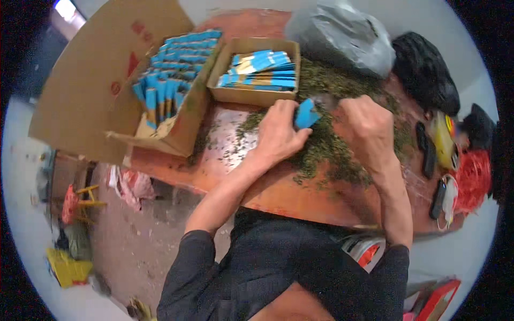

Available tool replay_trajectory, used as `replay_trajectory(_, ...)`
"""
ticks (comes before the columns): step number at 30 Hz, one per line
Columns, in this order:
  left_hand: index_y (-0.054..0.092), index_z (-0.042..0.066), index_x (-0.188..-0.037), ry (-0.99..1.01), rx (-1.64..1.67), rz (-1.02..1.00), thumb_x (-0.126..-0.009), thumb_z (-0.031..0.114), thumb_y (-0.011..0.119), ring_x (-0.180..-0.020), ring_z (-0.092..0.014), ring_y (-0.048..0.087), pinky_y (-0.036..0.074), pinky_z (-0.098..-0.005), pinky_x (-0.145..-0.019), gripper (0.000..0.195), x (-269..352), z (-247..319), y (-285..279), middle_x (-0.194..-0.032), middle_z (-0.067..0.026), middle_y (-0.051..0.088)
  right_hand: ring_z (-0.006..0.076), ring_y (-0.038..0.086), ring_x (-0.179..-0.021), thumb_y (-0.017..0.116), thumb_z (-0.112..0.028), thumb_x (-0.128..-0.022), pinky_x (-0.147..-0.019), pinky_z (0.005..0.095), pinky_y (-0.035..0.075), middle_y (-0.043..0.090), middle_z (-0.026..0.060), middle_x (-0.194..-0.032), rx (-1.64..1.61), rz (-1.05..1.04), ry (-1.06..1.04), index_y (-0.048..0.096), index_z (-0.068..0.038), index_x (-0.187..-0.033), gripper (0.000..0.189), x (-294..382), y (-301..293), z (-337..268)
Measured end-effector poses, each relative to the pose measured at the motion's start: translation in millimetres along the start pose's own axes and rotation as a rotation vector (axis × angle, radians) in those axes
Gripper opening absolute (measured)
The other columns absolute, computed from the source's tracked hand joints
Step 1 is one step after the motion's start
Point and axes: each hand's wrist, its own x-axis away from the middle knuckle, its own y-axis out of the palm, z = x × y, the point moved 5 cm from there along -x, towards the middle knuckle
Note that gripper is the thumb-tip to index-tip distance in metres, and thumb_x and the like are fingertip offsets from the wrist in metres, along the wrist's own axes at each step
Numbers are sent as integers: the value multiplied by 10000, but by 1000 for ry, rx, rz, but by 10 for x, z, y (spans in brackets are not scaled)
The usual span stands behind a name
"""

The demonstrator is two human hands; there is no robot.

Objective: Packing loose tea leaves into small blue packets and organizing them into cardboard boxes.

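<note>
My left hand grips a small blue packet near the middle of the table, just in front of a small cardboard box. That box holds a stack of flat blue and gold packets. My right hand is to the right of the packet, fingers curled and blurred; whether it holds something cannot be seen. Dried green leaf pieces lie spread under and around both hands. To the left, a large open cardboard box holds rows of blue packets standing close together.
At the back lie a clear plastic bag and a black bag. On the right are black-handled tools, a yellow object and a bundle of red plastic twine. The table's front edge runs before me; a yellow stool stands at left.
</note>
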Motion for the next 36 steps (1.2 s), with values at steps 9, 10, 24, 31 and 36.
replay_trajectory(9, 532, 25, -1182, -28, 6, -8, -742, 252, 817, -1035, -432, 579, 491, -490, -877, 572, 12, 34, -169, -1095, -213, 564, 305, 620, -691, 764, -12, -667, -594, 410, 504, 607, 109, -754, -28, 79, 21, 637, -53, -930, 295, -7, -196, -47)
replay_trajectory(10, 532, 24, -1184, -24, 0, -9, -743, 254, 815, -1034, -436, 579, 492, -491, -874, 573, 1, 40, -216, -1096, -216, 563, 310, 633, -705, 803, -26, -659, -607, 402, 513, 630, 117, -784, -36, 88, 20, 653, -45, -958, 335, 16, -203, -33)
replay_trajectory(24, 587, -5, -1164, -256, -44, 141, -747, 276, 841, -801, -182, 648, 531, -327, -706, 563, -153, 130, -2020, -917, -106, 689, 339, 670, -779, 654, 39, -892, -677, 387, 519, 668, 159, -878, -119, 46, 227, 643, -16, -999, 121, 563, -38, 389)
replay_trajectory(31, 602, -19, -1132, -238, -67, 268, -819, 272, 806, -817, -148, 662, 541, -309, -732, 474, -150, -295, -2751, -932, -93, 706, 331, 664, -746, 655, 30, -901, -657, 378, 514, 652, 160, -856, -146, 62, 250, 623, -11, -988, 102, 670, 12, 453)
replay_trajectory(36, 617, -18, -1095, -479, -300, 95, -787, 326, 808, -826, -184, 688, 540, -334, -757, 500, -171, -767, -2826, -927, -129, 720, 331, 663, -744, 660, 27, -900, -658, 373, 512, 652, 158, -850, -132, 15, 302, 621, -13, -983, 101, 775, 54, 510)
